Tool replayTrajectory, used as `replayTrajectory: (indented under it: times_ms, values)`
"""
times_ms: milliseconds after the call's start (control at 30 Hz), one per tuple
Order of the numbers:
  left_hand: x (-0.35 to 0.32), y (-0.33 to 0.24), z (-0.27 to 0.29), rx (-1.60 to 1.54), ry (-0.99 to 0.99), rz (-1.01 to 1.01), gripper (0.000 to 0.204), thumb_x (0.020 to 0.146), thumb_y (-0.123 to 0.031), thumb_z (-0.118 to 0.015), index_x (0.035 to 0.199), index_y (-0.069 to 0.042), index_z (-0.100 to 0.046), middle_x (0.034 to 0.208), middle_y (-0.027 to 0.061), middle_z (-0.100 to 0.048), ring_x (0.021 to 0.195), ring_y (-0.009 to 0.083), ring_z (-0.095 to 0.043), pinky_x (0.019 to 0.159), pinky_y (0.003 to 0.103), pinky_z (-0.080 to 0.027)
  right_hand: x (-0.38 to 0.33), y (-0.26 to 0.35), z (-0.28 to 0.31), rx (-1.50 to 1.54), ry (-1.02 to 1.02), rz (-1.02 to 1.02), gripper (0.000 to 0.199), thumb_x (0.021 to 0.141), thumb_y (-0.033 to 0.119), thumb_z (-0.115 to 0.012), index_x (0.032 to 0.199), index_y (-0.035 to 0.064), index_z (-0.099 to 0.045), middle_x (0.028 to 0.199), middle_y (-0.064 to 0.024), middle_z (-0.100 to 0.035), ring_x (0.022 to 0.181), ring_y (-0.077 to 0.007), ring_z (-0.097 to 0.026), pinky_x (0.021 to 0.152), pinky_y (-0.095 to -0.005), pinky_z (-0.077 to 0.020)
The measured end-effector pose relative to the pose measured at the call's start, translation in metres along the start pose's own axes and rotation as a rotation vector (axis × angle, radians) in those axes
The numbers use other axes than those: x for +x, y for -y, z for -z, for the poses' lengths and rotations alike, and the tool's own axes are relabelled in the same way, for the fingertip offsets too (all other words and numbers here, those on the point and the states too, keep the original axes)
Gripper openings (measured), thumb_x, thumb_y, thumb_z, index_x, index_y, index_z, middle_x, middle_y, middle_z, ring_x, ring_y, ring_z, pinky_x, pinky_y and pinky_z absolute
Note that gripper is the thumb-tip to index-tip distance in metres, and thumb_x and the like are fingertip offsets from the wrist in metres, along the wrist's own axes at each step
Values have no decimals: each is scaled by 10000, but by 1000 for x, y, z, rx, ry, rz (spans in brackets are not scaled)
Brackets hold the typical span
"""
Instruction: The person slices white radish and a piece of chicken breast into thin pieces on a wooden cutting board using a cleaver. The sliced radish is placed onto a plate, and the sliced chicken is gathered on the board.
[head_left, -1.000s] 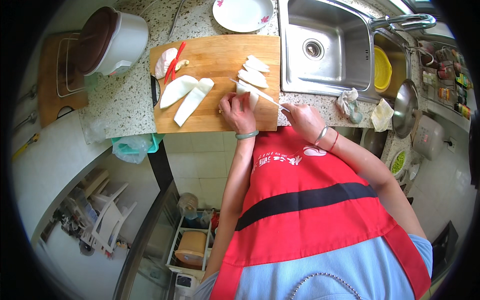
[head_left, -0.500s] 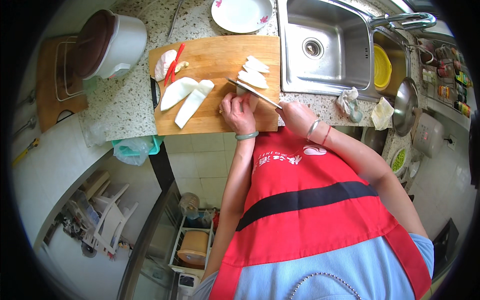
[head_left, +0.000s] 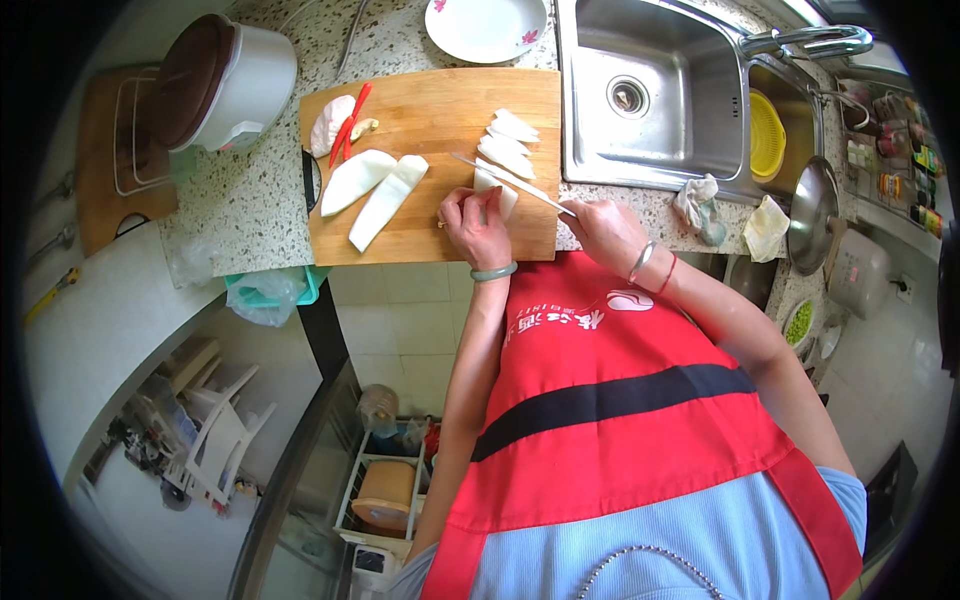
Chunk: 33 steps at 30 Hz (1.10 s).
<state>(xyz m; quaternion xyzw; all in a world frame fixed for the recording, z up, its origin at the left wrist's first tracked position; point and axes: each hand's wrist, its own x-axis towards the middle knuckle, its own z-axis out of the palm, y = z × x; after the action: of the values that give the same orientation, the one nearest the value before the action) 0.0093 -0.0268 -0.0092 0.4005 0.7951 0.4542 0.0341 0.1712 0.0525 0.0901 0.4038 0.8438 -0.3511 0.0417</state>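
Note:
On a wooden cutting board (head_left: pixel 440 110), my left hand (head_left: pixel 478 228) presses down a pale white vegetable piece (head_left: pixel 494 186), fingertips curled over it. My right hand (head_left: pixel 606 235) is closed round the handle of a kitchen knife (head_left: pixel 520 184). Its blade slants across the far end of that piece. Beyond the blade, several white slices (head_left: pixel 506 148) lie in an overlapping row. Two long white wedges (head_left: pixel 376 196) rest toward the board's left side. Past them are red chili peppers (head_left: pixel 352 122), a pale pinkish lump (head_left: pixel 331 124) and a small yellowish piece, perhaps ginger (head_left: pixel 364 128).
A white plate (head_left: pixel 470 40) with pink flowers stands behind the board. Right of it is a steel sink (head_left: pixel 650 130), with cloths (head_left: pixel 702 205) at its front edge and a yellow basket (head_left: pixel 766 135) in its smaller basin. A rice cooker (head_left: pixel 245 90) stands left.
The knife blade has tipped so its flat side shows, and my right hand has shifted slightly right. The row of slices has spread a little closer to the blade. My left hand stays put.

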Motion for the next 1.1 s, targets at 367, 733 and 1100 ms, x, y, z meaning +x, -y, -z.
replayTrajectory:
  times_ms: [367,733,1100]
  values:
    - [-2,4,0,-28,-16,11,172,705,11,-756,804,-69,-641,914,79,-555,886,289,-544,791,409,-438,-18,-1,-7,72,68,-82,227,942,205,-556,843,5,-599,691,-249,-614,674,-432,-620,622,-518,-495]
    - [0,5,6,30,40,-29,177,720,-5,-746,866,-41,-652,1002,112,-562,963,312,-551,822,412,-458,8,1,-30,-20,68,-72,164,911,131,-544,1012,29,-624,756,-233,-648,724,-420,-639,645,-513,-513]
    - [-6,-3,15,34,135,-44,230,737,-108,-800,926,-86,-671,1055,97,-542,982,290,-523,834,413,-445,14,1,3,10,-65,32,185,961,222,-524,985,67,-623,690,-212,-628,665,-408,-636,581,-496,-512]
